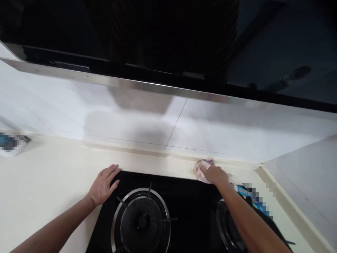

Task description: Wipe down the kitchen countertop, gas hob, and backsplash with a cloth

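Right hand (215, 174) clutches a cloth (199, 172) on the bench (50, 172), two o'clock from the left burner (142, 222)! Left hand (104, 184), open (palm down), seemingly rests at ten o'clock.

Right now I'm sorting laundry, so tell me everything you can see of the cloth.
The cloth is pale pinkish-white with darker purplish marks and looks like soft fabric. Crumpled and bunched under the right hand, it is partly hidden by the fingers. It lies on the cream counter strip behind the black hob, near the wall.
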A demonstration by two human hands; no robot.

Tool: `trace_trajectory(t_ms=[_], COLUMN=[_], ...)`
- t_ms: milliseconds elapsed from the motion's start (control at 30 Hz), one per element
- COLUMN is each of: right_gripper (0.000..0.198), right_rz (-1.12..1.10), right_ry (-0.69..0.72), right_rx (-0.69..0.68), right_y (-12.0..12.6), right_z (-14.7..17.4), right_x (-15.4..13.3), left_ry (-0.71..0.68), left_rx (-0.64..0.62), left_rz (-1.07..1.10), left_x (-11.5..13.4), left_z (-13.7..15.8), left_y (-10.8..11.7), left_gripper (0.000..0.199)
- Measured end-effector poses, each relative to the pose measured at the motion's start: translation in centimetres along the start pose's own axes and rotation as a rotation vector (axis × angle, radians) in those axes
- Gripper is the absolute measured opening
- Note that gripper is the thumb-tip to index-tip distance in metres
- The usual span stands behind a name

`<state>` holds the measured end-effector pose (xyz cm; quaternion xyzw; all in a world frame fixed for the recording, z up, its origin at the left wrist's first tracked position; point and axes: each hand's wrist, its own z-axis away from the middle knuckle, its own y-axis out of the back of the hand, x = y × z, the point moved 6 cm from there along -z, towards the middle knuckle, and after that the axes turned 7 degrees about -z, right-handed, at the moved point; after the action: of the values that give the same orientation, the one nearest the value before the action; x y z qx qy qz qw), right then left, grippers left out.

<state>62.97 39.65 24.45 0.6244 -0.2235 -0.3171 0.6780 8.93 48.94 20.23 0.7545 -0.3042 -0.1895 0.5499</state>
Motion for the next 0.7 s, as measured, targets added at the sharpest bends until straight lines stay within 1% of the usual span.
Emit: trace_trajectory(t_ms=[100, 200, 233, 300, 367, 433, 467, 500, 567, 633, 700], right_gripper=[0.082, 0.076, 0.071, 0.064, 0.059, 0.063, 0.065, 0.064, 0.06, 0.058, 0.06], right_rz=[-0.052, -0.247, -0.362, -0.681, -1.055, -1.378, -1.505, -1.608, -1.754, -1.787, -1.656], right_ry=[0.165, 0.328, 0.37, 0.432, 0.435, 0.361, 0.311, 0.27, 0.225, 0.221, 0.242], right_rx=[-0.116, -0.2, -0.236, -0.336, -0.448, -0.545, -0.578, -0.594, -0.564, -0.47, -0.343], right_y=[-2.3, -3.7, -4.0, -4.3, -4.5, -4.7, -4.8, -4.7, -4.1, -2.7, -0.6], right_z=[3.0, 6.0, 6.8, 7.9, 8.6, 8.8, 8.8, 8.7, 8.0, 6.6, 4.8], right_x=[-5.7, -12.1, -13.9, -16.6, -18.0, -18.1, -17.7, -17.1, -15.0, -11.8, -7.7], left_ry=[0.016, 0.023, 0.026, 0.034, 0.044, 0.051, 0.054, 0.056, 0.057, 0.058, 0.06], left_rx=[0.003, -0.007, -0.012, -0.026, -0.042, -0.05, -0.05, -0.047, -0.035, -0.023, -0.019], left_rz=[0.01, 0.012, 0.013, 0.014, 0.012, 0.013, 0.015, 0.019, 0.027, 0.034, 0.041], left_x=[0.1, 0.4, 0.5, 0.7, 0.8, 0.8, 0.7, 0.7, 0.5, 0.4, 0.4], left_z=[0.0, 0.0, 0.0, 0.1, 0.1, 0.2, 0.2, 0.3, 0.3, 0.4, 0.4], left_y=[0.0, 0.3, 0.4, 0.6, 0.6, 0.5, 0.5, 0.4, 0.2, 0.0, -0.1], left_gripper=[0.049, 0.049, 0.049, 0.048, 0.048, 0.048, 0.048, 0.048, 0.048, 0.048, 0.049])
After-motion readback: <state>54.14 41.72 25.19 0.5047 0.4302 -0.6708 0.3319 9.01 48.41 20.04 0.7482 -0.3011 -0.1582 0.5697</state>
